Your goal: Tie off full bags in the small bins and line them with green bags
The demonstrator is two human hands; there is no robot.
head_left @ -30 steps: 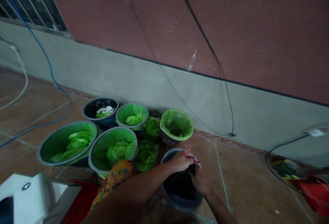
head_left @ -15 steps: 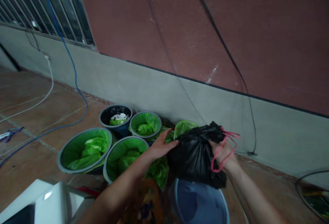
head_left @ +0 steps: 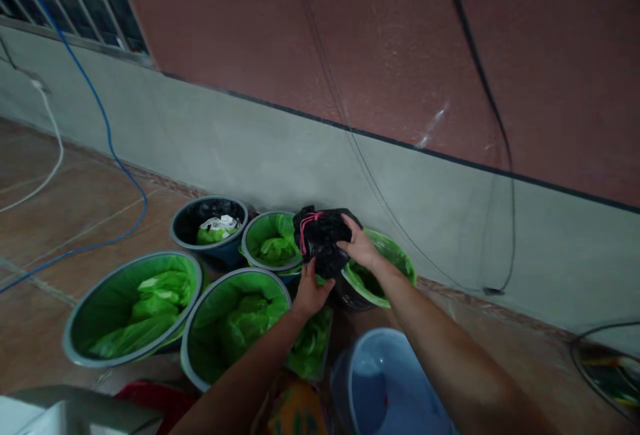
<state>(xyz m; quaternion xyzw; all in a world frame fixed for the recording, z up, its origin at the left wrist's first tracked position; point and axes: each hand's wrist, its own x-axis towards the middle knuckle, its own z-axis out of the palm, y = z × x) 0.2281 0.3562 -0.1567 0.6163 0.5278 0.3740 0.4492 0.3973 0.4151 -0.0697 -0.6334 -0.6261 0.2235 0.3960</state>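
A tied black rubbish bag point(head_left: 320, 238) with a pink drawstring is held low over a cluster of bins by the wall. My right hand point(head_left: 359, 246) grips its right side from above. My left hand point(head_left: 311, 292) presses up against its underside, fingers curled on the plastic. Just right of the bag stands a green-lined bin point(head_left: 389, 275). Close to me, at the bottom, stands a blue-grey bin point(head_left: 380, 382) with no liner in it.
Two large green-lined bins point(head_left: 133, 305) point(head_left: 235, 318) stand at the left, two smaller ones point(head_left: 210, 225) point(head_left: 273, 245) behind them by the grey wall point(head_left: 280, 155). Blue and white cables point(head_left: 115, 155) trail over the tiled floor at left. Black wires hang down the wall at right.
The black bag came up out of the blue-grey bin and moved away from me, toward the bins by the wall. Both hands travelled with it; the near bin is now bare.
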